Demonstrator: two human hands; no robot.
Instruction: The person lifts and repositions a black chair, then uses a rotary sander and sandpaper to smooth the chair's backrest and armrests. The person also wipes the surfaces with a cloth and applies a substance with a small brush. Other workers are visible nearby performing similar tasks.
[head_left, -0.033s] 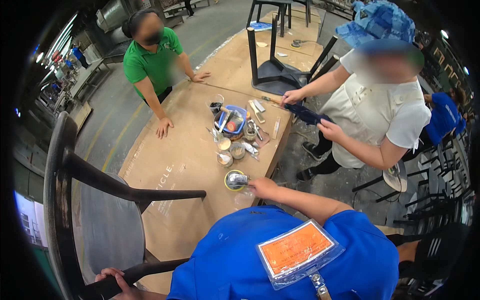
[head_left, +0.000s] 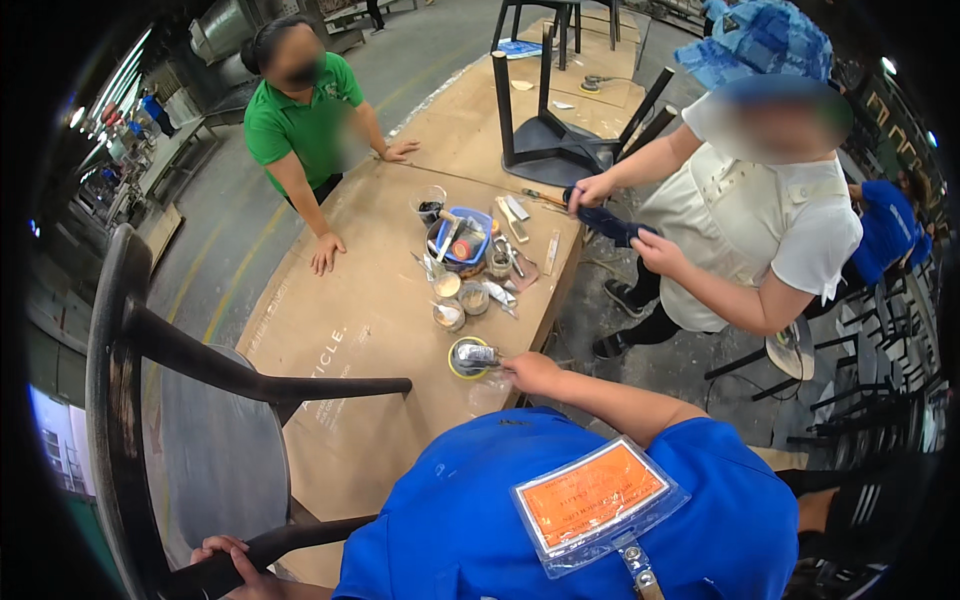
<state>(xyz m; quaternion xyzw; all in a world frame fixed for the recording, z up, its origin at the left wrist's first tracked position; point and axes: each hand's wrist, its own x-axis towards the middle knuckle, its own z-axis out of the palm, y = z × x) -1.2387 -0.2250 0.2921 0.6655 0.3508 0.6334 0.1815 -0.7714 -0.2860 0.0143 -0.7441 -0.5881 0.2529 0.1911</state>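
My left hand [head_left: 225,560] grips a rail of a dark wooden chair [head_left: 150,400] that lies on its side at the lower left, its round seat facing me. My right hand [head_left: 530,372] reaches over the brown paper-covered table [head_left: 340,360] to a small round yellow-rimmed tin [head_left: 468,358]. Its fingertips close on a silvery thing [head_left: 478,353] lying in the tin. My blue shirt with an orange badge [head_left: 590,500] fills the bottom of the view.
A blue bowl [head_left: 462,245] and several small pots and tools cluster mid-table. A person in green [head_left: 300,120] leans both hands on the far left edge. A person in white [head_left: 760,220] holds a dark cloth [head_left: 610,225] at right. An upturned dark stool [head_left: 555,140] stands behind.
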